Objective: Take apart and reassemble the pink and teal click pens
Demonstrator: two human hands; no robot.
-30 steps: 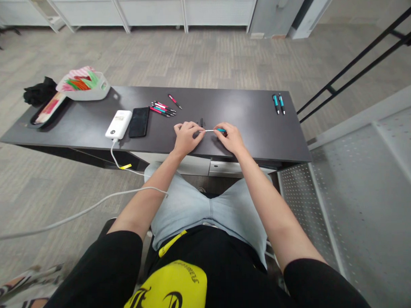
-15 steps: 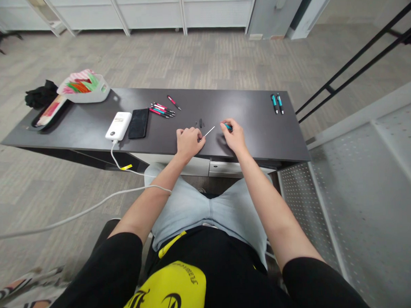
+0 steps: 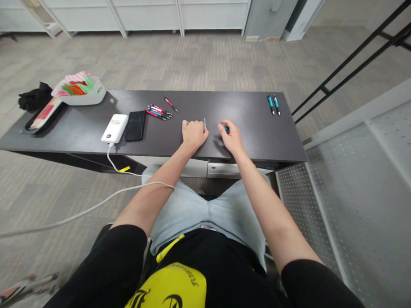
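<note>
My left hand (image 3: 194, 133) is above the desk near its front edge, fingers curled. A thin white pen refill (image 3: 205, 123) sticks up from it by the thumb, pointing away from me. To its right, my right hand (image 3: 232, 138) is closed around a teal pen barrel (image 3: 226, 129), most of which the fingers cover. A gap of bare desk separates the hands. The small dark pen parts seen earlier on the desk are now hidden by my left hand.
On the dark desk (image 3: 252, 145), several red and teal pens (image 3: 159, 112) lie left of centre, with a black phone (image 3: 135, 126) and a cabled white power bank (image 3: 115, 128) beyond. Two teal pens (image 3: 273, 105) lie far right. A white basket (image 3: 85, 99) stands far left.
My left hand has shifted right and forward over the small dark parts. The refill has turned from slanting right to pointing nearly straight away. My right hand still holds the barrel.
</note>
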